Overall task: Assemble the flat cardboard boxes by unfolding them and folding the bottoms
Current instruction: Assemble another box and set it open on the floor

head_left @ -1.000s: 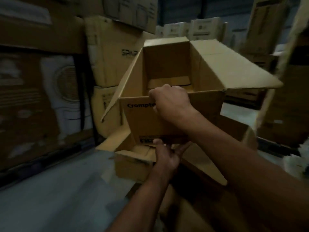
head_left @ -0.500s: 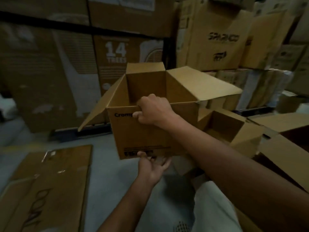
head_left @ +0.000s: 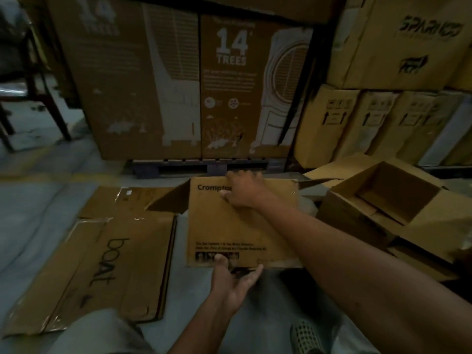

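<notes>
Your right hand grips the Crompton box by its top edge; your left hand, open, supports its bottom. Set it squarely just right of the flat boAt carton.

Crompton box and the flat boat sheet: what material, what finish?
Crompton box: brown corrugated cardboard, it seems; matte, black print, creased flaps. Boat sheet: the same matte brown board, folded flat; glossy strips along its seams look like clear tape.
</notes>
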`<state>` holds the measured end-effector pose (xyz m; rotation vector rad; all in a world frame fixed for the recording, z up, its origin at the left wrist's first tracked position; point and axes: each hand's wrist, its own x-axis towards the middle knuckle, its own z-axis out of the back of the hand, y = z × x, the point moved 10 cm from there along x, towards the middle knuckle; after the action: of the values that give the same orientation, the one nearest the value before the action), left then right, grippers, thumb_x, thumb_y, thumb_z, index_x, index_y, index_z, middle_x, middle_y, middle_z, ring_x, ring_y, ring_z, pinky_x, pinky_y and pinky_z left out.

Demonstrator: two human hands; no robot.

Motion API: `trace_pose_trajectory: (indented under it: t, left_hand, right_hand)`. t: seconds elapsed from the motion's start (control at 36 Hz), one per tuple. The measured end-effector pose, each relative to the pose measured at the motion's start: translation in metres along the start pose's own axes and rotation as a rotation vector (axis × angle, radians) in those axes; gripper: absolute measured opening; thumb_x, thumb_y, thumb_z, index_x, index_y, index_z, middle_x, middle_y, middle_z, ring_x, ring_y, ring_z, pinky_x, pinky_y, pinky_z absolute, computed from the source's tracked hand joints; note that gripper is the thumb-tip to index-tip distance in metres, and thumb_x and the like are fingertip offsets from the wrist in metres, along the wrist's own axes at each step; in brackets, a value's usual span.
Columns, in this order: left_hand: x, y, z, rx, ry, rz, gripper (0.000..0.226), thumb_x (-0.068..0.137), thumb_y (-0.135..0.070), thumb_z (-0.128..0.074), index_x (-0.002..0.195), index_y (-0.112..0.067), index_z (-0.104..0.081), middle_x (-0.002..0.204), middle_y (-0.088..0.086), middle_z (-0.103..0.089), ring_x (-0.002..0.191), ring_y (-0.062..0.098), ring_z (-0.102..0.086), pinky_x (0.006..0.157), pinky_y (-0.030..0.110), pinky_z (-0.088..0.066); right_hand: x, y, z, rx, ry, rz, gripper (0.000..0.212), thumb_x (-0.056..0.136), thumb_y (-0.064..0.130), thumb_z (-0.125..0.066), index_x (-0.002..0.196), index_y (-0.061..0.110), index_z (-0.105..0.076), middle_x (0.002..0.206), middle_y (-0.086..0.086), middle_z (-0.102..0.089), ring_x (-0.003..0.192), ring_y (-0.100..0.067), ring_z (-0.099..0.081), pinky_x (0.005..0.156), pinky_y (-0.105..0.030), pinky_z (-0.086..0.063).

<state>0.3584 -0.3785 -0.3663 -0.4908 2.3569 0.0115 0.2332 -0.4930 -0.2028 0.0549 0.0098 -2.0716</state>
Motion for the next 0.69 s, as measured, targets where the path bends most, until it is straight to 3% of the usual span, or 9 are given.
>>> trace_pose_trajectory:
  t: [0.08,0.17,0.25,0.39,0.47,0.58,0.69]
  left_hand:
    - [-0.001,-0.008,-0.001,0.041,0.017,-0.028,0.039,0.102,-0.039,-0.035,0.099,-0.005,-0.053,0.111,0.021,-0.051,0.101,0.041,-0.051,0.074,0.061,-0.052]
    - [0.007,-0.010,0.005,0.056,0.025,-0.039,0.044,0.101,-0.042,-0.036,0.107,-0.003,-0.055,0.115,0.023,-0.054,0.098,0.040,-0.054,0.059,0.060,-0.053]
    - [0.016,-0.004,0.014,0.020,-0.017,-0.040,0.044,0.101,-0.042,-0.036,0.108,-0.003,-0.055,0.114,0.024,-0.056,0.100,0.040,-0.054,0.057,0.059,-0.053]
    - [0.029,0.004,0.027,0.083,-0.109,-0.076,0.046,0.100,-0.047,-0.037,0.110,-0.005,-0.055,0.111,0.021,-0.057,0.098,0.038,-0.056,0.074,0.056,-0.051]
    - [0.043,0.002,0.022,0.217,-0.109,-0.095,0.048,0.100,-0.048,-0.034,0.115,-0.006,-0.051,0.109,0.020,-0.057,0.095,0.037,-0.057,0.066,0.051,-0.057]
    - [0.056,0.011,0.008,0.312,-0.117,-0.104,0.043,0.102,-0.044,-0.030,0.117,-0.007,-0.049,0.103,0.019,-0.057,0.089,0.035,-0.056,0.077,0.055,-0.050]
    - [0.066,0.008,-0.009,0.252,-0.080,-0.145,0.030,0.103,-0.031,-0.037,0.122,-0.011,-0.049,0.114,0.021,-0.054,0.092,0.040,-0.055,0.064,0.059,-0.054]
  right_hand:
    - [0.014,-0.007,-0.016,0.061,0.010,-0.017,0.058,0.090,0.058,-0.046,0.137,0.026,-0.040,0.143,-0.007,-0.042,0.134,-0.031,-0.033,0.112,-0.057,-0.016]
    - [0.024,-0.012,-0.037,0.099,0.003,-0.025,0.062,0.083,0.062,-0.048,0.137,0.036,-0.039,0.147,-0.002,-0.039,0.141,-0.029,-0.023,0.110,-0.066,0.003]
    - [0.024,-0.014,-0.066,0.090,0.044,0.004,0.070,0.083,0.061,-0.049,0.146,0.038,-0.028,0.151,-0.004,-0.034,0.142,-0.030,-0.020,0.109,-0.067,0.008]
    - [0.016,-0.029,-0.098,0.180,0.013,0.016,0.068,0.087,0.063,-0.042,0.147,0.038,-0.020,0.153,-0.001,-0.028,0.142,-0.027,-0.018,0.109,-0.063,0.011]
    - [0.015,-0.048,-0.102,0.160,-0.006,0.033,0.071,0.090,0.065,-0.035,0.150,0.035,-0.011,0.159,0.002,-0.014,0.147,-0.024,-0.007,0.110,-0.062,0.014]
    - [0.007,-0.072,-0.109,0.128,0.004,0.049,0.078,0.089,0.070,-0.033,0.152,0.037,0.000,0.162,0.000,0.005,0.148,-0.024,0.009,0.111,-0.061,0.015]
    - [-0.011,-0.097,-0.122,0.083,-0.018,-0.030,0.070,0.089,0.072,-0.020,0.148,0.046,0.007,0.161,0.003,0.016,0.147,-0.025,0.016,0.106,-0.071,0.013]
